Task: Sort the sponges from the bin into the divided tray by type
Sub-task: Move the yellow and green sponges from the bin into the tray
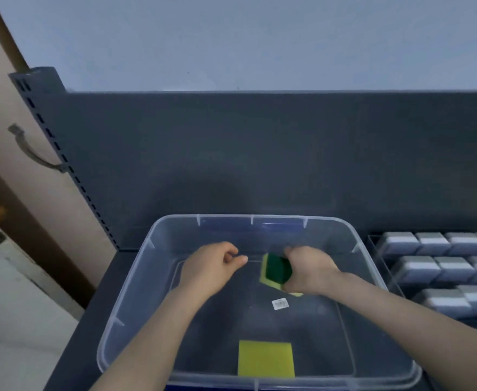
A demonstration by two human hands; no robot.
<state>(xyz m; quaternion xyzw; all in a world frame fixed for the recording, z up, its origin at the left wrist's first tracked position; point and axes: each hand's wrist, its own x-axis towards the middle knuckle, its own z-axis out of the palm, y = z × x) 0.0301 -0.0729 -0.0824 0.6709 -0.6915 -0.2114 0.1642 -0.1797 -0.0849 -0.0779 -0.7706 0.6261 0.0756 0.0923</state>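
Observation:
A clear plastic bin (130,294) stands in front of me on the dark shelf. Inside it, my right hand (309,270) grips a yellow sponge with a green scouring face (274,268), held tilted above the bin floor; a second yellow edge shows under the hand. My left hand (211,266) hovers over the bin's middle left, fingers loosely curled and holding nothing. A flat yellow sponge (265,359) lies on the bin floor near the front wall. To the right sits the divided tray (372,241), with rows of grey-and-white sponges (417,268) in it.
A small white label (280,303) lies on the bin floor. A dark back panel (259,153) rises behind the bin. At left is a slotted shelf upright (62,156) and a beige door with a handle (31,150).

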